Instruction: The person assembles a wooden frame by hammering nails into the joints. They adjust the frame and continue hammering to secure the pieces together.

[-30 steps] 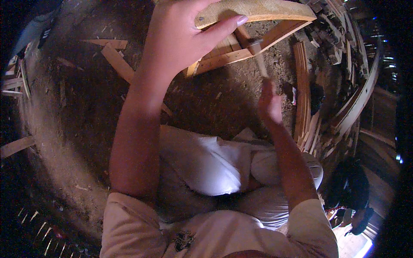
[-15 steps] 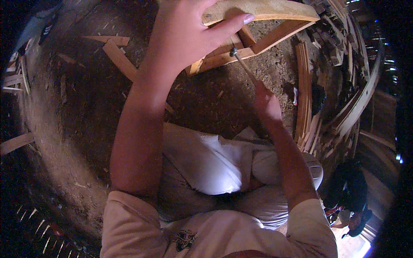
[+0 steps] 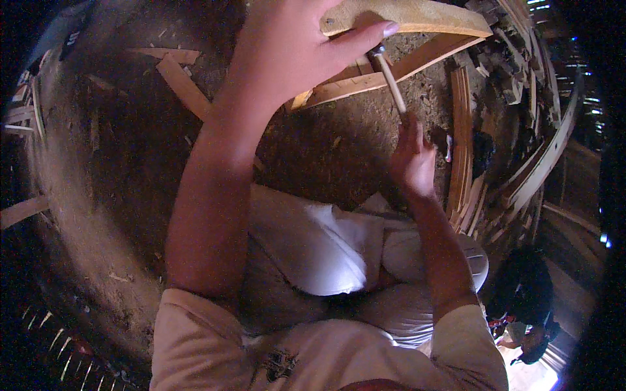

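Note:
At the top edge my left hand (image 3: 297, 55) is closed on a curved wooden frame (image 3: 433, 19), its thumb stretched along the upper piece. My other fingers run out of the picture. Lower struts (image 3: 349, 86) of the frame slant beneath that piece and meet it near the right end. In my right hand (image 3: 415, 163) is a hammer (image 3: 394, 85), gripped by its pale wooden handle. The small dark hammer head lies just below my left thumb, in front of the frame; whether it touches the wood I cannot tell.
Long boards (image 3: 461, 124) are stacked to the right, with more offcuts (image 3: 512, 81) piled beyond them. Loose wood strips (image 3: 182, 88) lie on the dirt floor at the left, among shavings. My folded legs (image 3: 313, 241) fill the lower middle. A dark shape (image 3: 521, 287) sits at lower right.
The hammer head has moved up and to the right, and its handle is steeper. My right hand's fingers look straighter on the handle. The frame has shifted slightly to the right.

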A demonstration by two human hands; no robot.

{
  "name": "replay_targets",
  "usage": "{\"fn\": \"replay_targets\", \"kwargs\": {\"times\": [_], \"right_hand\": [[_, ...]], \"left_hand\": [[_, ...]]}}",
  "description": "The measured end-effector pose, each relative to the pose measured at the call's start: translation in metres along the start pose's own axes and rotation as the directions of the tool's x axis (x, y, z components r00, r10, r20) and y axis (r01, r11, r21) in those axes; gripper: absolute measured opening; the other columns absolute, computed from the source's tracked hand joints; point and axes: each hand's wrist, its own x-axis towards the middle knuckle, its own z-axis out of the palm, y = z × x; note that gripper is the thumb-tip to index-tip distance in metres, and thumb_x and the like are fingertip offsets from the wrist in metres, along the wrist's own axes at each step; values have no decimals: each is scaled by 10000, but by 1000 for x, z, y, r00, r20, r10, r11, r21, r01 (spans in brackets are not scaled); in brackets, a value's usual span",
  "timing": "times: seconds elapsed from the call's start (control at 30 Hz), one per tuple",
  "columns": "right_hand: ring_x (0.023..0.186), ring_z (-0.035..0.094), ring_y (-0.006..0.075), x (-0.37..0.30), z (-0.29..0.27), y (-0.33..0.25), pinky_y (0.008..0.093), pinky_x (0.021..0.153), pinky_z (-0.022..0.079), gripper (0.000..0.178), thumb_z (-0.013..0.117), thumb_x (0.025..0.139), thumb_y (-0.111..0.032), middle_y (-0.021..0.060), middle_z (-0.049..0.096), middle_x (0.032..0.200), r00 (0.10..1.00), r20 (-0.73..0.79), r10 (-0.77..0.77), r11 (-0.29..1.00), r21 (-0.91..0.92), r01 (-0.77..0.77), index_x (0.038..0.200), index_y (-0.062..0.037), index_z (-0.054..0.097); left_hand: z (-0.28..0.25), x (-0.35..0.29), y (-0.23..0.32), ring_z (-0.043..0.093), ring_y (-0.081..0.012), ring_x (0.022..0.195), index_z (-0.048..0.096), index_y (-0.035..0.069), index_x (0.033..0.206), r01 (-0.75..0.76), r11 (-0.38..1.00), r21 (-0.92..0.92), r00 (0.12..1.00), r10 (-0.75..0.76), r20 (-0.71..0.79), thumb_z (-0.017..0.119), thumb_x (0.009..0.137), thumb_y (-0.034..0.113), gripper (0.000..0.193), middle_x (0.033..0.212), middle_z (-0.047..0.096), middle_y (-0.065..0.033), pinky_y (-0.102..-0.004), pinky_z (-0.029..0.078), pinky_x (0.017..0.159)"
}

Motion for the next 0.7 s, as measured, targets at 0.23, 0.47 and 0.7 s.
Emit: {"fn": "replay_targets", "kwargs": {"times": [0.23, 0.47, 0.7], "right_hand": [[760, 667, 469, 3, 14, 33, 533, 592, 519, 207, 486, 1018, -138, 245, 676, 846, 998, 66, 18, 1000, -25, -16, 1197, -77, 571], [807, 664, 493, -1, 15, 22, 562, 633, 520, 192, 476, 1029, -165, 284, 661, 846, 976, 200, 81, 991, 93, -101, 1189, -109, 565], [663, 637, 288, 3, 20, 23, 449, 598, 494, 283, 499, 1011, -201, 162, 661, 809, 960, 235, 151, 985, -116, -127, 1214, -41, 614]], "left_hand": [[3, 5, 1, 716, -298, 760, 728, -31, 982, -111, 993, 36, 993, 112, -24, 830, 807, 212, 316, 840, 710, -181, -365, 558, 676], [4, -2, -2, 719, -281, 750, 730, -28, 986, -82, 996, 39, 997, 83, -6, 830, 813, 217, 316, 836, 716, -180, -367, 562, 683], [2, -3, 0, 719, -296, 745, 731, -26, 988, 0, 1000, 5, 1000, 0, 13, 830, 809, 207, 310, 834, 718, -181, -370, 562, 685]]}}
